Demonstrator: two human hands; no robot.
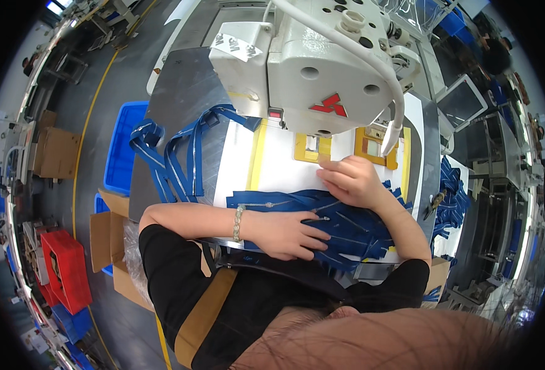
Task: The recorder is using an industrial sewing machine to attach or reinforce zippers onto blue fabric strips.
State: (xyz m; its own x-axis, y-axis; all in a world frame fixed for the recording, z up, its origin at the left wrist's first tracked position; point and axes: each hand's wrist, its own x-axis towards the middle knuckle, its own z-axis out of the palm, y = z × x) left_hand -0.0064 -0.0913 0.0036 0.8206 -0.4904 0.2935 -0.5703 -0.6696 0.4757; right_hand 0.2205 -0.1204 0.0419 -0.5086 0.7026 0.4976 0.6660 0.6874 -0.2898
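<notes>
My left hand [291, 235] lies with fingers spread on a pile of blue zippers [365, 231], which have pale teeth and small metal pulls. Farther forward and to the right, my right hand [354, 180] has its thumb and fingers pinched together. Its fingertips are at the near edge of a yellow frame plate [301, 149] with a window in it; whatever they hold is too small to make out. A second yellow frame [393, 158] sits to the right. Above both frames stands the white head of an industrial sewing machine [328, 80].
More blue zipper strips [192, 151] trail over the table's left side. A blue bin [119, 151] and an open cardboard box [124, 280] stand left of the table. At the right lie another zipper heap [451, 191] and dark-handled snips [434, 203]. A white hose [397, 111] hangs by the machine.
</notes>
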